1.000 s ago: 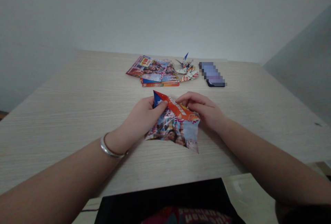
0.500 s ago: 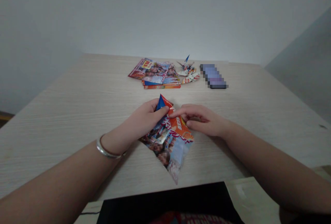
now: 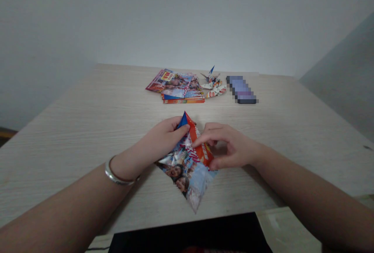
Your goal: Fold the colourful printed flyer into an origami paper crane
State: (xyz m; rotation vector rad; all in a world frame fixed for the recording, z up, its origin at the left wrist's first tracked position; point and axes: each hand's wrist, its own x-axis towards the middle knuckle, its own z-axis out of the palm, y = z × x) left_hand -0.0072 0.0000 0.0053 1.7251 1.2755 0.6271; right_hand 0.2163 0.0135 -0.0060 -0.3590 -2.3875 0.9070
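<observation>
A glossy printed flyer (image 3: 198, 190), folded into a pointed kite shape, is tilted over the tabletop between my hands. Its upper end shows a blue side and an orange flap, its lower part a photo of people. My left hand (image 3: 165, 136) pinches the upper left side, thumb on top and the fingers mostly hidden behind. From the right, my right hand (image 3: 229, 144) reaches onto the orange flap. Its index fingertip presses near the middle crease, and the thumb is at the right corner. The other fingers are curled and partly hidden.
On the pale wood-grain table (image 3: 87, 128), a stack of printed flyers (image 3: 178, 85) lies toward the back. Beside it are folded paper cranes (image 3: 214, 83) and a phone (image 3: 242, 89). A black flat object (image 3: 187, 233) sits at the near edge, and a wall (image 3: 187, 19) rises behind.
My right thumb has moved down and out to the flyer's right corner, and the index finger lower along the flap. The orange flap looks narrower. The left hand keeps its pinch.
</observation>
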